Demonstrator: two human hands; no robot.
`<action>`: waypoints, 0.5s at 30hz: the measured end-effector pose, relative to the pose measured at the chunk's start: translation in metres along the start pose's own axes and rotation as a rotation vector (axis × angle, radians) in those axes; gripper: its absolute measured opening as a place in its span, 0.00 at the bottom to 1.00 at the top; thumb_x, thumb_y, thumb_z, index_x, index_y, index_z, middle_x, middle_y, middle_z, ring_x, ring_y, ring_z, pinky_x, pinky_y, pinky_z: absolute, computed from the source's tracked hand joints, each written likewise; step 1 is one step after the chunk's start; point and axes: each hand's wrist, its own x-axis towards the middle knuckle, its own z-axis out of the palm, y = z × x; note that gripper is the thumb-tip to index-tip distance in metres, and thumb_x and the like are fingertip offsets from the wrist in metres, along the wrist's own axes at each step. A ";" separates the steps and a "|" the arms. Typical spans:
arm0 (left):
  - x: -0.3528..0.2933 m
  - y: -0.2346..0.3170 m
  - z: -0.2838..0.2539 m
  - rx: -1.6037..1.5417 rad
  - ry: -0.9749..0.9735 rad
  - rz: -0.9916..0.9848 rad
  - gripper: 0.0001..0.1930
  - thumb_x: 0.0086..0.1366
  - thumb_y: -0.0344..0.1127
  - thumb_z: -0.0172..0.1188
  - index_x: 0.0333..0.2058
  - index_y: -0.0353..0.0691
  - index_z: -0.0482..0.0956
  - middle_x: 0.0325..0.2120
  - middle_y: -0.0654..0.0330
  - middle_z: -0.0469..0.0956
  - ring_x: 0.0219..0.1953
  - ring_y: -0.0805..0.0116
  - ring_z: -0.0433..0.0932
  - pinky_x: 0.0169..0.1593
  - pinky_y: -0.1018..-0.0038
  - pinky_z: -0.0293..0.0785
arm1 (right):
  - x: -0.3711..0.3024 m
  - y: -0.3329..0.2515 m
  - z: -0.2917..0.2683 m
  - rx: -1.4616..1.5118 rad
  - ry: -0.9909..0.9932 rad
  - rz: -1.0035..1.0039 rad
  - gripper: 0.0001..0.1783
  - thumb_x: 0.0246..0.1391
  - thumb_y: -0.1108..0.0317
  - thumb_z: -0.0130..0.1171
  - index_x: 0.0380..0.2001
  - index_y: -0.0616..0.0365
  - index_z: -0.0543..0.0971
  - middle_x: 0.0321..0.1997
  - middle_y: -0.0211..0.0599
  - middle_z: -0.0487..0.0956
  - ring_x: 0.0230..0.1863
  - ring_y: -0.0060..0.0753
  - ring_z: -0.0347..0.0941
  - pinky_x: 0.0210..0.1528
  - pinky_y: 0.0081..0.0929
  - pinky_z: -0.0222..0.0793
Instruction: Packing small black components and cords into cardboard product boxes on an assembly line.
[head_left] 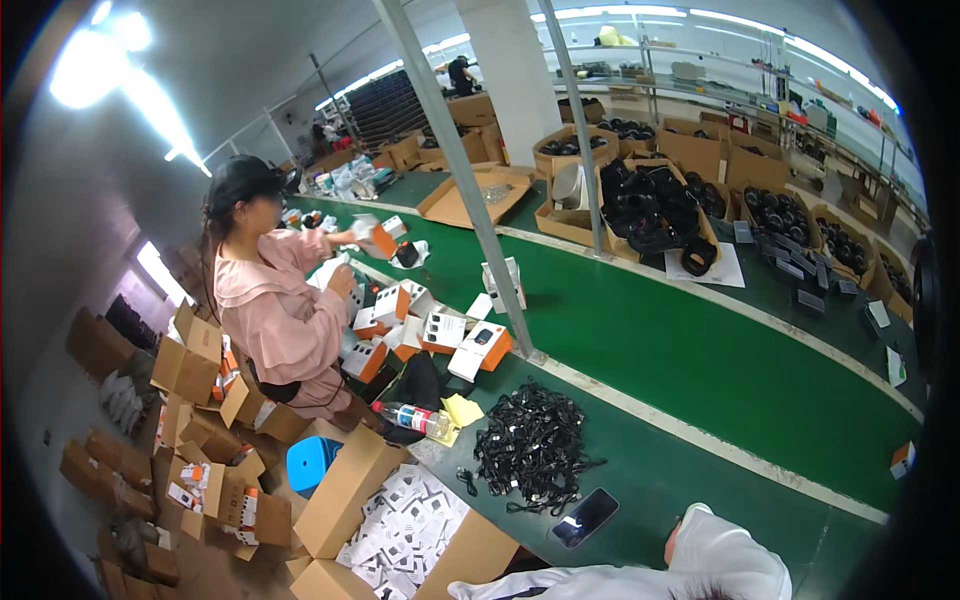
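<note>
At the lower edge, my white sleeve (725,555) lies over the near side of the green table (660,470). A small patch of skin beside it seems to belong to my right hand (672,543); its fingers are hidden. My left hand does not show. Nearest to the sleeve is a dark smartphone (585,518), flat on the table. Just beyond it lies a tangled heap of black cables (530,440), with one small coil (467,480) apart on its left. An open cardboard box (345,490) full of small white printed leaflets (410,530) stands left of the phone.
A co-worker in a pink top (285,310) handles a white-and-orange box (375,238). More such boxes (480,350) are stacked ahead. A plastic bottle (410,418) lies beside yellow paper (462,410). A metal post (470,200) rises by the green conveyor belt (640,330). Cartons of black headphones (650,200) line the far side.
</note>
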 end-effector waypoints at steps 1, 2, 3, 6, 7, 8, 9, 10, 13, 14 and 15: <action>0.000 -0.008 -0.012 -0.003 -0.007 0.007 0.21 0.65 0.42 0.42 0.51 0.35 0.65 0.54 0.45 0.62 0.58 0.50 0.56 0.58 0.54 0.51 | -0.005 0.010 0.007 -0.022 -0.019 -0.006 0.07 0.54 0.68 0.46 0.31 0.60 0.70 0.32 0.47 0.69 0.35 0.50 0.66 0.39 0.40 0.62; 0.002 -0.015 -0.025 -0.002 -0.026 0.031 0.21 0.65 0.43 0.41 0.50 0.34 0.66 0.53 0.45 0.63 0.56 0.51 0.57 0.56 0.56 0.53 | -0.010 0.023 0.020 -0.040 -0.034 -0.031 0.07 0.54 0.68 0.46 0.31 0.60 0.70 0.32 0.47 0.69 0.35 0.50 0.67 0.39 0.39 0.62; 0.002 -0.023 -0.032 -0.004 -0.041 0.053 0.21 0.66 0.44 0.40 0.49 0.33 0.67 0.51 0.45 0.63 0.54 0.52 0.59 0.54 0.58 0.54 | -0.018 0.039 0.030 -0.059 -0.051 -0.058 0.07 0.54 0.68 0.45 0.31 0.60 0.70 0.32 0.47 0.69 0.35 0.50 0.67 0.39 0.39 0.62; -0.018 -0.044 -0.028 -0.040 -0.089 0.086 0.25 0.65 0.51 0.41 0.49 0.35 0.67 0.51 0.48 0.64 0.51 0.54 0.61 0.53 0.59 0.54 | 0.035 0.007 -0.008 -0.103 -0.084 -0.259 0.07 0.55 0.67 0.45 0.31 0.59 0.70 0.32 0.47 0.69 0.35 0.50 0.67 0.39 0.39 0.63; -0.028 -0.060 -0.027 -0.107 -0.055 0.190 0.24 0.63 0.51 0.46 0.46 0.35 0.68 0.47 0.50 0.65 0.47 0.54 0.63 0.48 0.60 0.57 | 0.069 -0.033 -0.059 -0.121 -0.089 -0.352 0.08 0.55 0.67 0.45 0.31 0.59 0.70 0.32 0.47 0.69 0.35 0.50 0.67 0.39 0.39 0.63; -0.034 -0.090 -0.047 -0.182 -0.050 0.300 0.23 0.60 0.52 0.51 0.43 0.36 0.69 0.43 0.52 0.67 0.42 0.55 0.65 0.44 0.60 0.60 | 0.069 -0.038 -0.080 -0.108 -0.083 -0.398 0.08 0.55 0.67 0.45 0.31 0.59 0.70 0.32 0.47 0.69 0.35 0.50 0.67 0.39 0.39 0.63; -0.042 -0.123 -0.065 -0.250 -0.039 0.411 0.23 0.57 0.52 0.55 0.40 0.36 0.70 0.39 0.54 0.69 0.37 0.55 0.67 0.39 0.61 0.63 | 0.048 -0.030 -0.104 -0.199 -0.278 -0.471 0.18 0.55 0.58 0.45 0.40 0.64 0.69 0.42 0.49 0.69 0.45 0.48 0.65 0.48 0.42 0.60; -0.070 -0.121 -0.051 -0.214 0.055 0.506 0.23 0.54 0.52 0.60 0.37 0.37 0.71 0.35 0.56 0.71 0.33 0.56 0.69 0.34 0.61 0.66 | 0.073 -0.036 -0.129 -0.357 -0.403 -0.641 0.30 0.55 0.50 0.45 0.48 0.69 0.68 0.51 0.51 0.69 0.54 0.46 0.63 0.57 0.44 0.56; -0.084 -0.181 -0.097 -0.163 0.522 0.087 0.22 0.59 0.52 0.54 0.34 0.35 0.75 0.32 0.58 0.73 0.35 0.63 0.72 0.38 0.68 0.68 | 0.070 -0.084 -0.119 -0.087 0.088 -0.730 0.28 0.56 0.51 0.42 0.45 0.68 0.70 0.46 0.50 0.71 0.43 0.48 0.69 0.45 0.40 0.67; -0.081 -0.211 -0.104 -0.276 0.766 -0.106 0.19 0.60 0.49 0.56 0.37 0.37 0.74 0.32 0.62 0.75 0.33 0.73 0.72 0.36 0.76 0.70 | 0.083 -0.098 -0.131 0.058 0.097 -0.717 0.26 0.56 0.53 0.43 0.45 0.68 0.69 0.45 0.49 0.72 0.42 0.47 0.69 0.45 0.39 0.68; -0.082 -0.246 -0.117 -0.325 0.928 -0.278 0.14 0.59 0.44 0.56 0.37 0.40 0.74 0.31 0.66 0.75 0.33 0.79 0.71 0.33 0.82 0.69 | 0.094 -0.116 -0.141 0.205 0.101 -0.695 0.25 0.55 0.55 0.44 0.46 0.67 0.69 0.45 0.49 0.72 0.41 0.46 0.69 0.44 0.38 0.68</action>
